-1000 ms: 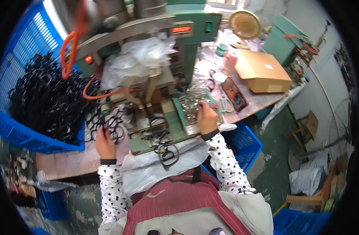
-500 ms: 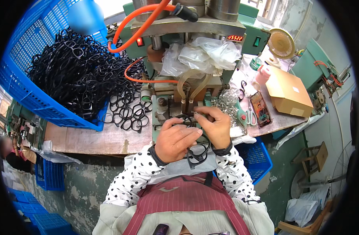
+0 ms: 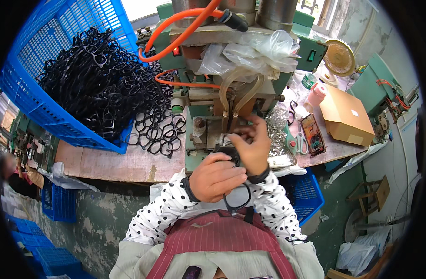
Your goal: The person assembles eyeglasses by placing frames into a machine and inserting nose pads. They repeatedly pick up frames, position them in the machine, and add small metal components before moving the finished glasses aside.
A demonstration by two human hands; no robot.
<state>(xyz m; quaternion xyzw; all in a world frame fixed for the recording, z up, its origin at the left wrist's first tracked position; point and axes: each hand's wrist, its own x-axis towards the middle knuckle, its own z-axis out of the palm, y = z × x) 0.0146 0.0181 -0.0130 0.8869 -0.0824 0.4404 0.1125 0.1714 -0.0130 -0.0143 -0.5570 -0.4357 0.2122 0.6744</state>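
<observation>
while the left hand (image 3: 216,177) curls near and the right hand (image 3: 256,148) farther, probably steadying work at the press (image 3: 203,96), i cannot tell whether either clamps anything; a black glasses frame (image 3: 232,212) shows just nearside of the left.

From the person's head, a wide fisheye camera looked steeply down and forward, bending straight edges toward its rim. The maroon apron (image 3: 213,238) filled the near bottom edge, the fingers (image 3: 228,176) lay close at mid-picture, the table (image 3: 117,163) stretched farther out.
</observation>
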